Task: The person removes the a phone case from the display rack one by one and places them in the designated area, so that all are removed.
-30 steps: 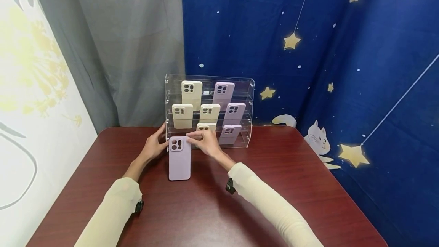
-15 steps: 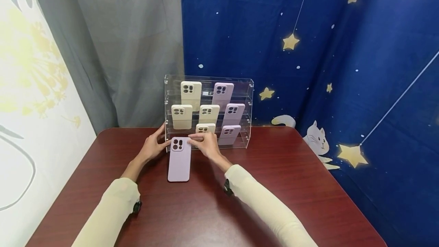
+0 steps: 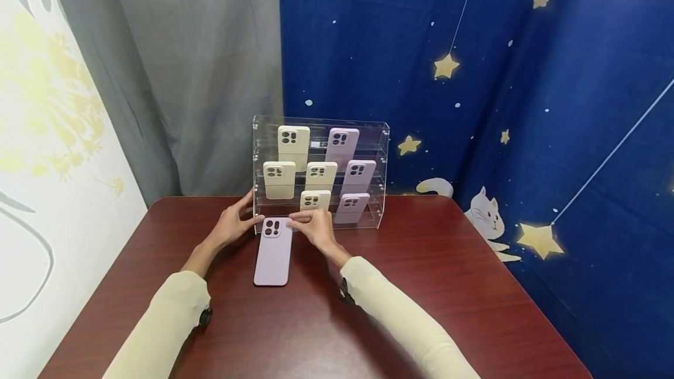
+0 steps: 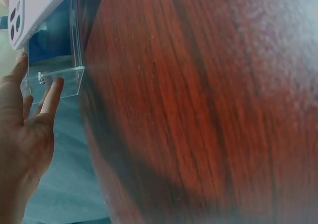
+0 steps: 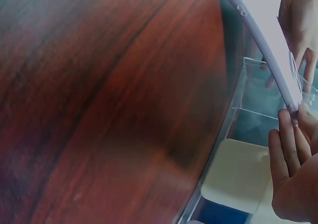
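My right hand (image 3: 317,228) pinches a lilac phone case (image 3: 272,259) at its upper right corner, between thumb and fingers. The case stands tilted in front of the lower left of a clear acrylic display rack (image 3: 383,192), its camera cut-outs up and facing me. My left hand (image 3: 230,226) rests at the rack's left side, fingers extended along the side panel and thumb at the front edge, near the case. In the left wrist view that hand's fingers (image 4: 52,97) look straight against the acrylic. Whether the left thumb touches the case, I cannot tell.
On the rack's tiers stand several cream phone cases (image 3: 279,180) and several lilac ones, such as the lilac case (image 3: 360,176) at the right. The rack sits near the back edge of a dark red wooden table (image 3: 421,274). Grey (image 3: 210,75) and starry blue curtains (image 3: 368,45) hang behind.
The lilac case has come slightly down towards me, and its lower end has swung left. My right hand has moved down a little with it. The left hand stays at the rack's side.
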`<state>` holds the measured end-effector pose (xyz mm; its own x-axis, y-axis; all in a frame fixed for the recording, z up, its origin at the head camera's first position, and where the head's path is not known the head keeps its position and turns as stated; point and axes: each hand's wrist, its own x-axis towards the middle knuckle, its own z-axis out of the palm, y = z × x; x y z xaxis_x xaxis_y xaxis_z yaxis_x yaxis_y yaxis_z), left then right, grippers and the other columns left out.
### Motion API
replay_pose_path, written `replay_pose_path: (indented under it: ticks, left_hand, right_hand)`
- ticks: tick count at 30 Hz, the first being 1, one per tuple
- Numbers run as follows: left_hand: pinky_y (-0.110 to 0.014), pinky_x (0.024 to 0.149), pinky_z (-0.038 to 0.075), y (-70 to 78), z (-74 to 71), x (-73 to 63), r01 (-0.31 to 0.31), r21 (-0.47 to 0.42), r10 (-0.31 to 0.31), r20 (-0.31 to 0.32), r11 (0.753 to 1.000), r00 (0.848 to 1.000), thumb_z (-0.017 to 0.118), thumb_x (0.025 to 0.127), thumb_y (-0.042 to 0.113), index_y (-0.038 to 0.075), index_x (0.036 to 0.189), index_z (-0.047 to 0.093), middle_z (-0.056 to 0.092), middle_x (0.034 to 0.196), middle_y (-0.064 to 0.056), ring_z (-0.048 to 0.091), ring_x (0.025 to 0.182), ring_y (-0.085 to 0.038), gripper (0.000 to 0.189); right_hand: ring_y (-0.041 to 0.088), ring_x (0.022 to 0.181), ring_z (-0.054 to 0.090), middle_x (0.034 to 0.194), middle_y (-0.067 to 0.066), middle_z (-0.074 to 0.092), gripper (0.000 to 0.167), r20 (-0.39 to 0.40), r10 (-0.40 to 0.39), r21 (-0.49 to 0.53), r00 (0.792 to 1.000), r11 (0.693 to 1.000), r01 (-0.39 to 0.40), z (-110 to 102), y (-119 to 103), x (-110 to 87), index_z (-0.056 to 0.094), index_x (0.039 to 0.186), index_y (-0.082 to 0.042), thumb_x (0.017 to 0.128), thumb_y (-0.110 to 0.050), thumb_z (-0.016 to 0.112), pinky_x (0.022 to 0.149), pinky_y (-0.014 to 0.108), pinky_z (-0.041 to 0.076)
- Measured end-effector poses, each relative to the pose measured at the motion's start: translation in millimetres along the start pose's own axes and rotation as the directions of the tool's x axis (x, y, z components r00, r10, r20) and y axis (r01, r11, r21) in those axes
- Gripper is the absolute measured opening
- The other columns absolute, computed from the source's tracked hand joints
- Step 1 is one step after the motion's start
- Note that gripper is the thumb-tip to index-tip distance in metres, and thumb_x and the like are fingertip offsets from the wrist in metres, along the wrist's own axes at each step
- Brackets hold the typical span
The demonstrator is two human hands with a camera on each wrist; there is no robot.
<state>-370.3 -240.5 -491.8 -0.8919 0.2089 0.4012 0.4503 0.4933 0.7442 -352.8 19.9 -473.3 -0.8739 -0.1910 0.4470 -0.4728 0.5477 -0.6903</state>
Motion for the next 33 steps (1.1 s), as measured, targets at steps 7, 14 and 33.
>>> replay_pose_path:
  ticks: [7,14,33]
  left_hand:
    - [-0.06,0.105,0.048,2.0,-3.1,-1.0,0.024,0.022,-0.024,0.027,0.999,0.999,0.079,0.095,0.014,0.008,0.166,0.023,0.04,0.159,-0.027,0.059,0.128,-0.048,0.09]
    - [-0.059,0.106,0.047,1.6,-2.8,-0.6,0.021,0.011,-0.021,0.032,1.0,0.999,0.078,0.095,0.014,0.008,0.166,0.023,0.039,0.159,-0.028,0.058,0.129,-0.049,0.09]
    - [-0.057,0.105,0.049,2.4,-2.3,-1.4,0.012,0.019,-0.012,0.026,1.0,1.0,0.077,0.096,0.011,0.005,0.165,0.023,0.039,0.159,-0.027,0.058,0.129,-0.047,0.088]
  right_hand:
    - [0.003,0.06,0.073,0.07,-0.002,0.076,0.021,0.007,0.059,0.07,0.998,0.996,-0.059,15,7,-3.4,0.086,0.096,-0.015,0.079,-0.025,0.093,0.057,0.014,0.05]
    - [0.025,0.066,0.077,0.073,0.008,0.077,0.02,0.048,0.102,0.185,0.994,0.977,-0.109,28,11,-6.7,0.084,0.096,-0.003,0.08,-0.013,0.092,0.049,0.017,0.052]
    - [0.02,0.062,0.076,0.071,0.006,0.076,0.018,0.067,0.173,0.18,0.983,0.967,-0.182,43,15,-12.3,0.083,0.093,-0.001,0.077,-0.006,0.092,0.042,0.014,0.043]
